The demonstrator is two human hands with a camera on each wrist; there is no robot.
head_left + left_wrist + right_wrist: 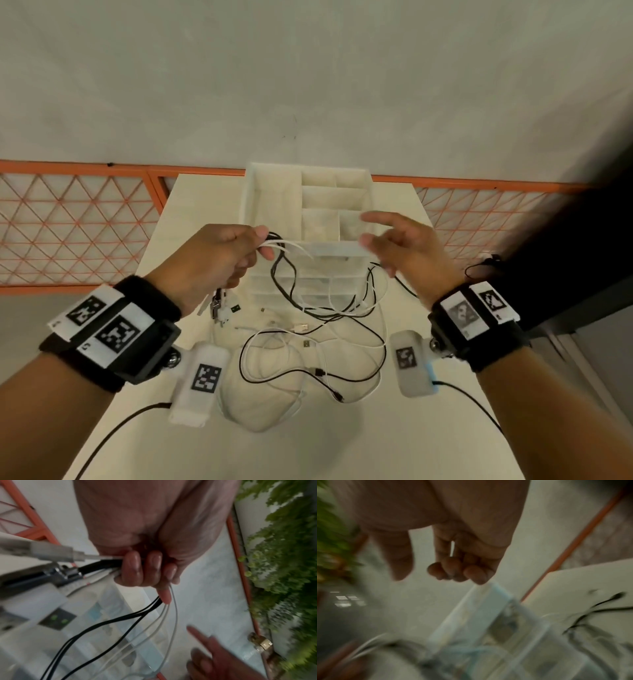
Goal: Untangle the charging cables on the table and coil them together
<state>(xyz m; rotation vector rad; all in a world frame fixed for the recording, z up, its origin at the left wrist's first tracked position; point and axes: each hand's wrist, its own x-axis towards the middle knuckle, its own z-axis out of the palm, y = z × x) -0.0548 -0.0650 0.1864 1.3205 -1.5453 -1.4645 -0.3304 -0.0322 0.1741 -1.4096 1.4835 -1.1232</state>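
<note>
Black and white charging cables lie tangled on the white table in front of me. My left hand is raised above them and grips a bundle of black and white cables, whose plug ends stick out behind the fist and whose strands hang down to the pile. My right hand hovers to the right at the same height, fingers spread and loosely bent, holding nothing. In the right wrist view the right hand is blurred by motion.
A translucent plastic organiser with open compartments and drawers stands at the back of the table, just behind both hands. An orange lattice railing runs behind the table. Loose plug ends lie mid-table.
</note>
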